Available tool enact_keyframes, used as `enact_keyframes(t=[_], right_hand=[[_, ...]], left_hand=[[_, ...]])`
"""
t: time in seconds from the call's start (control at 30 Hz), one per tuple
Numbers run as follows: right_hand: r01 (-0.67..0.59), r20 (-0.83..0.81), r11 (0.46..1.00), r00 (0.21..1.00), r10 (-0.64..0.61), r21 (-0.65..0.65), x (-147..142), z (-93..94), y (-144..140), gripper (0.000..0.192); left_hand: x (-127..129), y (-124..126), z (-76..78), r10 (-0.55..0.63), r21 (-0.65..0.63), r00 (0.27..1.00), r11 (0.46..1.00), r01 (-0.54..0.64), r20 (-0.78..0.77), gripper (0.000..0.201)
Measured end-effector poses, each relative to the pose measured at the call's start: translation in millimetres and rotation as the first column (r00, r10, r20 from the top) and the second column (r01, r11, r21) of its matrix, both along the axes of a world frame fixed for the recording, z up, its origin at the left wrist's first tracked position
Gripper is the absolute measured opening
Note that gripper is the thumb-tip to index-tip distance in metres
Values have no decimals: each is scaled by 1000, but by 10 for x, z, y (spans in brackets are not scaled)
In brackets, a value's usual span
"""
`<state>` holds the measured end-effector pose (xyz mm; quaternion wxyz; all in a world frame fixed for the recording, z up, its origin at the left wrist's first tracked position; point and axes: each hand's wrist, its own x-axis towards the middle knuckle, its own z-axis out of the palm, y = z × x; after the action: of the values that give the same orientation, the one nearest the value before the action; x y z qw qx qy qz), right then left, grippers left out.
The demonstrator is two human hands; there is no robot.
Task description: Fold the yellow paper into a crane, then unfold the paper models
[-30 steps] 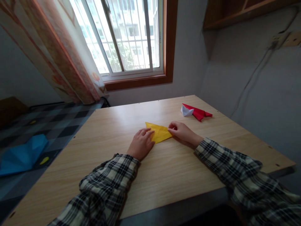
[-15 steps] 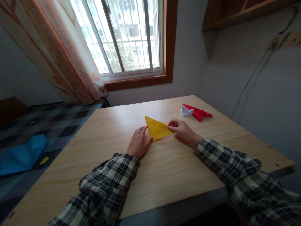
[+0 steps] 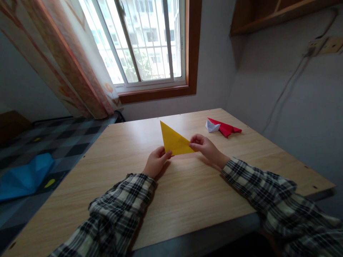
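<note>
A yellow paper triangle (image 3: 173, 141) stands tilted up off the wooden table (image 3: 187, 192), its far corner raised toward the window. My left hand (image 3: 156, 163) pinches its near left corner. My right hand (image 3: 205, 147) pinches its right corner. Both sleeves are plaid.
A red folded paper plane (image 3: 226, 128) and a small white folded paper piece (image 3: 211, 126) lie at the table's far right. A blue paper shape (image 3: 25, 175) rests on the checked floor at the left. The window and a curtain are behind; a wall is at the right.
The yellow triangle lay flat under my hands a second ago; it has been lifted and tipped upright, with my left hand shifting from pressing on it to pinching its corner.
</note>
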<state>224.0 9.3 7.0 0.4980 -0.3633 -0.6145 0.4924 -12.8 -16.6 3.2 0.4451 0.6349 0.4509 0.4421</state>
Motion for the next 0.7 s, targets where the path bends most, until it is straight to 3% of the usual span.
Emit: enact_keyframes(t=[0.4,0.7], right_hand=[[-177,-68,983,982,174,-44,-13,26,-100,33],[-215,-170,965,967,189,-150,-40,1,-118,48]], left_hand=[[-19,7,25,24,-176,978,984,13,206,38],[-35,-22,56,-92,-275,936,942,192,339,35]])
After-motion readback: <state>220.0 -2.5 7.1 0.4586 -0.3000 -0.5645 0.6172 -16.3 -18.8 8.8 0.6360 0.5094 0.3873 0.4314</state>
